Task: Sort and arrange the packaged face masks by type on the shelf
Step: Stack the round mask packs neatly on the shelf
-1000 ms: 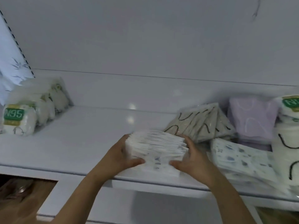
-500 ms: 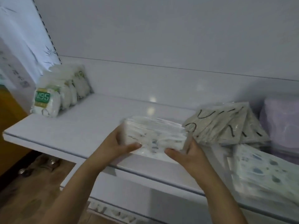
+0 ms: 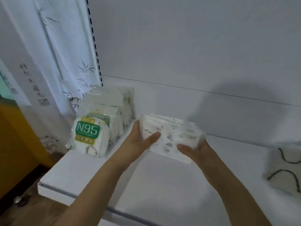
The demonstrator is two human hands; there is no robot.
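Both hands hold a stack of clear-wrapped white face masks with small blue prints above the white shelf. My left hand grips the stack's left end, thumb across its front. My right hand grips the right end, thumb on the lower front. A row of white N95 mask packs with a green label stands upright at the shelf's left end, just left of the held stack. At the right edge lies a pale mask pack with black ear loops.
A white curtain with a bamboo print hangs left of the shelf. The shelf's slotted upright rises behind the N95 packs. Wooden floor lies below the shelf's left corner.
Both hands have carried the printed mask stack leftward along the shelf, close to the N95 packs. My view has swung left; the purple and other packs on the right have left the frame.
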